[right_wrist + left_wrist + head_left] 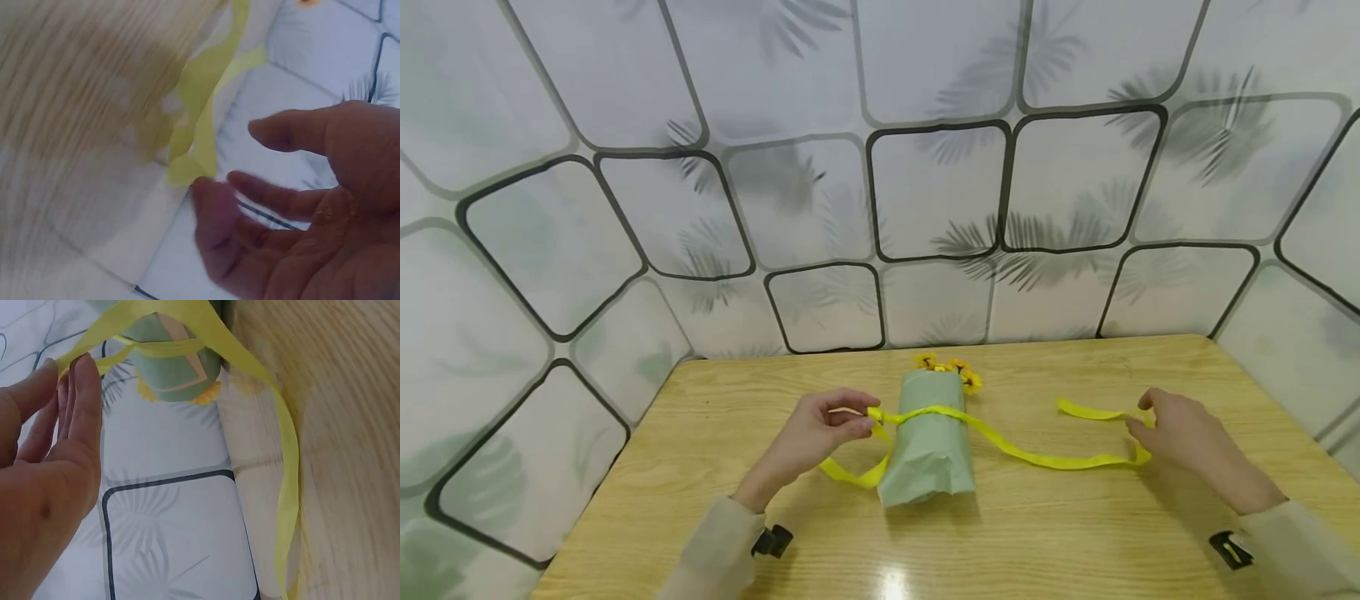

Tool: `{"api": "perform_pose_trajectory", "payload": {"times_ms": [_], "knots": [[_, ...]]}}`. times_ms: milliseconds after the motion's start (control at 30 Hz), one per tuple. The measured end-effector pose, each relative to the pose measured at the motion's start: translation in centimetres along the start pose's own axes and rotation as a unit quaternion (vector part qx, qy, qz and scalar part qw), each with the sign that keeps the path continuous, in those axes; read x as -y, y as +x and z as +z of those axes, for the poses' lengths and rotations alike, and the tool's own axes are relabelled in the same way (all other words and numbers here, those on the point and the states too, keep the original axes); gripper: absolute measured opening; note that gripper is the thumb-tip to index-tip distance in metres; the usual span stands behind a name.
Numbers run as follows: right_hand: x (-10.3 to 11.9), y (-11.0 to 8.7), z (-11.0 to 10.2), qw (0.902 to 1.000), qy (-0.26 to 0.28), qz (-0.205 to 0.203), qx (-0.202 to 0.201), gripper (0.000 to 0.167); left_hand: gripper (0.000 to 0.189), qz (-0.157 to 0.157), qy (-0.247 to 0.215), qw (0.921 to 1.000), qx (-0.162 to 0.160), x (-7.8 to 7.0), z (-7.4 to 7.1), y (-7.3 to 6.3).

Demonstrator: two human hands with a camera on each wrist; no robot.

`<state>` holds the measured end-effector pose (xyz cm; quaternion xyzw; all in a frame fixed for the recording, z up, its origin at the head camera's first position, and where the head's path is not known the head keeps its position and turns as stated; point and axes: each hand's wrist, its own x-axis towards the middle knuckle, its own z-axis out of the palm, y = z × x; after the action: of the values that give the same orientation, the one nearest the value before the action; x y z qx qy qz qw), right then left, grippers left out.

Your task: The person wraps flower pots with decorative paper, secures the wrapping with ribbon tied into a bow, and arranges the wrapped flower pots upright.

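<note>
A bouquet wrapped in pale green paper (928, 454) lies on the table, yellow flowers (971, 382) poking out of its far end. Round its middle runs a yellow ribbon (1060, 461), with a loop hanging on the left and a long tail stretching right. Just left of the wrap, my left hand (820, 429) pinches the ribbon between thumb and fingers; the left wrist view shows the ribbon (287, 462) draping past it. My right hand (1187, 442) is at the tail's bend, thumb and fingers parted, fingertips right at the ribbon (200, 87).
The light wooden table (1037, 533) ends at a patterned backdrop (940, 192) behind and at both sides. Dark straps with small fittings (772, 541) hang at the wrists, below beige sleeves (718, 546).
</note>
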<state>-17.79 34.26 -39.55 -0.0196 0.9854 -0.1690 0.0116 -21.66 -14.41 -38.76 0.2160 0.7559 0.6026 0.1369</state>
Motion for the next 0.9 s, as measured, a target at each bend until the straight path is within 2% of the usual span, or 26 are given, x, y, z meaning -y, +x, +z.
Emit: {"api": "perform_pose_trajectory", "payload": {"times_ms": [133, 200, 267, 367, 567, 667, 733, 767, 833, 900], "knots": [[-1.4, -0.1, 0.2, 0.9975, -0.001, 0.042, 0.057, 0.045, 0.02, 0.029, 0.075, 0.9961, -0.036, 0.1, 0.6, 0.4], [-1.9, 0.0, 0.5, 0.9968, 0.006, 0.047, 0.065, 0.039, 0.016, 0.037, 0.114, 0.9911, -0.059, 0.1, 0.8, 0.5], [-2.3, 0.1, 0.7, 0.9969, 0.017, 0.039, 0.067, 0.039, 0.015, 0.041, 0.136, 0.9867, -0.079, 0.1, 1.0, 0.7], [-2.8, 0.5, 0.9, 0.9967, 0.046, 0.027, 0.061, 0.034, 0.013, 0.044, 0.132, 0.9861, -0.091, 0.0, 1.2, 1.0], [-3.0, 1.4, 0.9, 0.9952, 0.088, 0.03, 0.031, 0.034, 0.016, 0.057, 0.096, 0.9901, -0.086, 0.2, 1.4, 1.3], [-2.9, 1.6, 1.1, 0.9858, 0.161, 0.042, 0.021, 0.041, 0.019, 0.048, 0.1, 0.9906, -0.08, 0.2, 1.4, 1.2], [-2.8, 1.7, 1.4, 0.966, 0.252, 0.052, 0.019, 0.044, 0.019, 0.041, 0.101, 0.9912, -0.074, 0.2, 1.3, 1.1], [-2.7, 1.8, 1.5, 0.9519, 0.301, 0.053, 0.017, 0.043, 0.019, 0.039, 0.098, 0.9919, -0.071, 0.2, 1.3, 1.1], [-2.6, 2.0, 1.6, 0.9146, 0.401, 0.052, 0.017, 0.033, 0.018, 0.035, 0.09, 0.993, -0.068, 0.3, 1.3, 1.1], [-2.4, 2.3, 1.6, 0.8651, 0.499, 0.05, 0.023, 0.019, 0.017, 0.03, 0.084, 0.9936, -0.069, 0.4, 1.3, 1.0]]}}
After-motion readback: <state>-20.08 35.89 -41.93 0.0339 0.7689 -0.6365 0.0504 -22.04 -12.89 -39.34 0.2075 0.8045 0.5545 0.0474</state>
